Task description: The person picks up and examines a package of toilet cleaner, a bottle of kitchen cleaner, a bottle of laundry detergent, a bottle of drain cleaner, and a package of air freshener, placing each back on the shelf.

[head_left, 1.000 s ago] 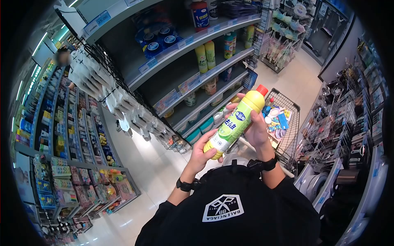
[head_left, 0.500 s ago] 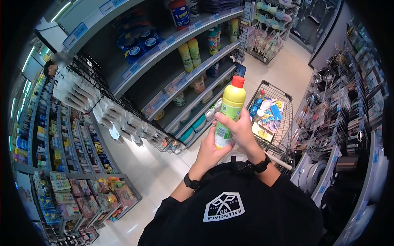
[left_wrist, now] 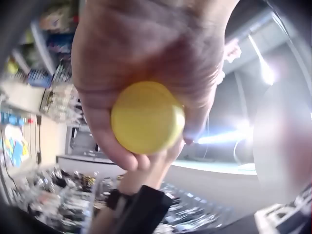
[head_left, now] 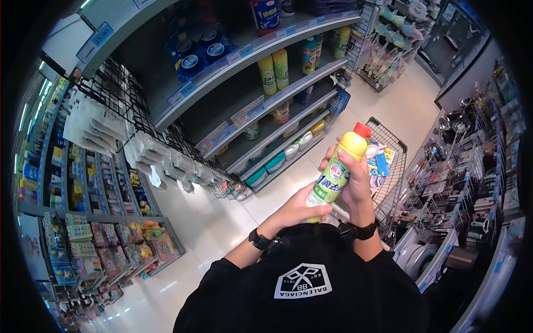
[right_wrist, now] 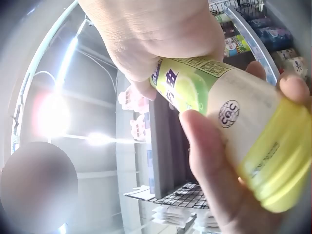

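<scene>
While the L hand (head_left: 300, 208) grips the yellow-green bottle (head_left: 331, 178) nr its base, fingers curled round it, the R hand (head_left: 358, 187) clamps its upper part w/ fingers wrapped too. Bottle's tilted, red cap (head_left: 362, 130) up, held in front of the shopping cart (head_left: 397, 186) w/ goods in it; shelves (head_left: 211, 76) stand to the L.
</scene>
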Demonstrator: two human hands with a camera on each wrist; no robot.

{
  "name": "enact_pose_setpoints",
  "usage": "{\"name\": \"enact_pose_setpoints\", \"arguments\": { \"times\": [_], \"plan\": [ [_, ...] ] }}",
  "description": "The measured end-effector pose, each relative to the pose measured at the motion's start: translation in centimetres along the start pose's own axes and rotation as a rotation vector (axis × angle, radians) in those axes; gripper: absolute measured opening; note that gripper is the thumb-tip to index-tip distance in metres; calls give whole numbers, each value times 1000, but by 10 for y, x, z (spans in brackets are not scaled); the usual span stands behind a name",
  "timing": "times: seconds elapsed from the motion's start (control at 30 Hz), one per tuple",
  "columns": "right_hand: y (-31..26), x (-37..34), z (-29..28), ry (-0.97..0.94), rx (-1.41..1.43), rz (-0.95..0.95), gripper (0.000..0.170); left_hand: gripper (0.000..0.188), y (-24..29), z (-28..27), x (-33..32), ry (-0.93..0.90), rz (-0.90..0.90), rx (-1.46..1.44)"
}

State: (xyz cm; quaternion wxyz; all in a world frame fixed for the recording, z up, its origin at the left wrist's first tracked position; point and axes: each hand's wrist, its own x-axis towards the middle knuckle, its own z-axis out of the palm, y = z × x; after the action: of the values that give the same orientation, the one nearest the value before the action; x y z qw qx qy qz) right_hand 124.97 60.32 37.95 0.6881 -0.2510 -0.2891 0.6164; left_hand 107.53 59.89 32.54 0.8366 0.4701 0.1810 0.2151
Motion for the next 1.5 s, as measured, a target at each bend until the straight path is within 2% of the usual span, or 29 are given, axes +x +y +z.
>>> {"name": "enact_pose_setpoints", "arguments": {
  "times": [0.03,0.07,0.1,0.17,0.2,0.23,0.3,0.33,0.37,0.43,0.5,0.57,0.6,0.63,0.7,0.77,0.83,0.97,1.0,1.03,1.1,1.17,1.23,1.27,1.3,1.37,1.43,1.47,1.5],
  "plan": [
    [-1,8,1,144,-189,-56,42,51,0,-1,8,100,47,83],
    [0,16,3,225,-233,-81,45,46,2,-3,13,100,62,130],
    [2,27,-6,221,-228,-62,45,46,5,-5,17,118,58,123],
    [9,50,-33,227,47,116,31,51,11,-11,24,19,-100,-213],
    [9,59,-41,221,134,236,34,66,15,-19,28,-101,-114,-219],
    [12,66,-46,224,143,243,34,66,18,-22,33,-92,-121,-221],
    [20,83,-59,319,364,410,37,75,28,-25,48,-277,-75,-555],
    [27,95,-70,307,502,521,36,80,30,-30,58,-291,-62,-523],
    [31,99,-83,313,511,523,36,80,33,-32,67,-285,-72,-526],
    [27,111,-89,406,585,597,32,79,44,-30,85,-137,-143,-346],
    [21,120,-100,393,528,518,31,74,48,-34,99,-66,-184,-301],
    [9,127,-108,401,285,272,33,59,39,-46,115,11,-280,-237],
    [-6,128,-93,424,92,94,35,48,46,-37,124,152,-271,-201],
    [-11,130,-100,429,34,42,47,50,37,-39,134,281,-284,-179],
    [-13,137,-106,476,-188,-182,64,52,20,-45,153,406,-127,182],
    [-6,142,-122,509,-307,-285,76,49,39,-36,173,404,-184,304],
    [-22,142,-121,451,-177,-159,75,41,33,-55,182,297,-372,123],
    [-34,147,-151,382,5,-36,67,64,30,-79,199,-136,-427,-677],
    [-41,149,-157,246,84,10,66,70,27,-81,205,-215,-421,-815],
    [-47,151,-162,109,160,56,65,70,25,-83,213,-220,-430,-812],
    [-51,157,-169,82,208,93,64,75,23,-85,225,-389,-372,-853],
    [-47,168,-182,65,59,75,62,67,28,-82,234,-320,-362,-811],
    [-52,175,-182,94,21,93,65,64,30,-84,242,105,-304,-312],
    [-53,178,-178,160,-87,59,67,54,32,-85,245,255,-294,-81],
    [-53,182,-174,216,-192,30,70,48,24,-98,251,282,-262,95],
    [-38,192,-176,220,-138,6,67,43,32,-102,256,331,-222,226],
    [-35,202,-181,144,-162,25,61,42,39,-112,258,295,-181,267],
    [-34,208,-186,64,-283,85,53,47,40,-123,258,240,-186,269],
    [-41,212,-183,14,-435,143,50,47,47,-124,258,274,-166,262]
  ]
}}
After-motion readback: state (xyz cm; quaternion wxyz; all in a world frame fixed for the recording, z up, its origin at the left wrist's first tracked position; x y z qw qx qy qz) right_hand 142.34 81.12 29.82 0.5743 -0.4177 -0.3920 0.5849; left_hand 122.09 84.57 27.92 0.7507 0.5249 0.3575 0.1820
